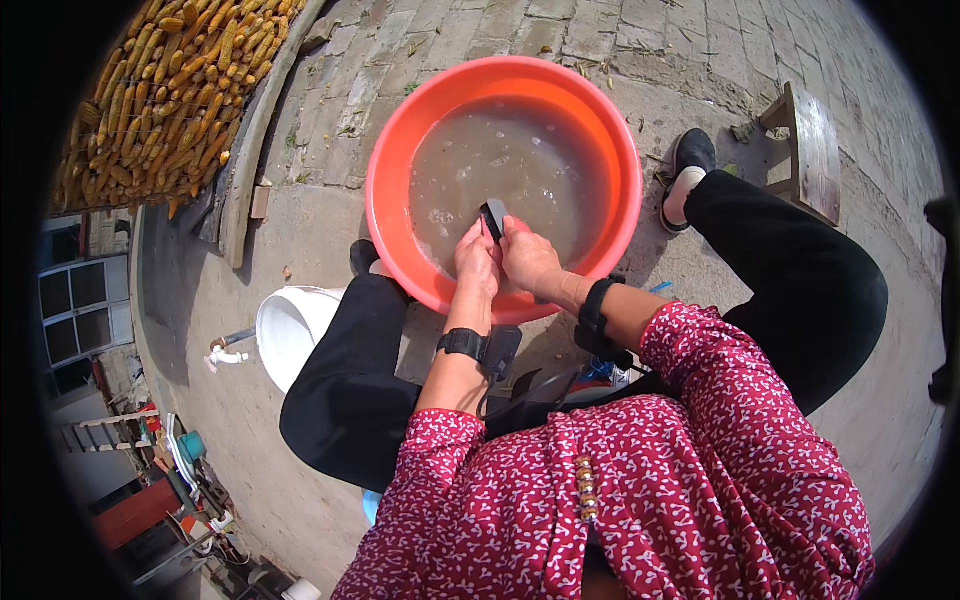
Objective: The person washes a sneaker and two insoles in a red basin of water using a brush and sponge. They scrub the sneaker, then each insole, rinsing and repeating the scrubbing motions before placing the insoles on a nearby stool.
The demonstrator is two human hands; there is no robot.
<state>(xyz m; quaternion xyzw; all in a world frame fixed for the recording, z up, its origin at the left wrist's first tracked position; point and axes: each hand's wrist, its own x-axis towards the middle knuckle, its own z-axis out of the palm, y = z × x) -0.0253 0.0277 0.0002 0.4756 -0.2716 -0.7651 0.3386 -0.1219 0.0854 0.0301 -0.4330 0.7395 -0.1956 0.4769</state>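
A large orange-red plastic basin (622,247) of murky, slightly foamy water (502,161) stands on the ground between my feet. Over its near side, my left hand (478,262) and my right hand (527,255) are close together, with a small dark brush-like object (493,217) at their fingertips. Its top side looks grey and its left side black and bristly. My right fingers are closed on its near end. My left fingers lie curled against its lower left part; whether they also grip something is hidden.
A white bucket (289,337) lies left of the basin beside a pipe with a white tap (225,357). A wooden stool (814,154) stands to the right. Corn cobs (176,97) are piled behind wire at upper left, edged by a wooden beam (259,142).
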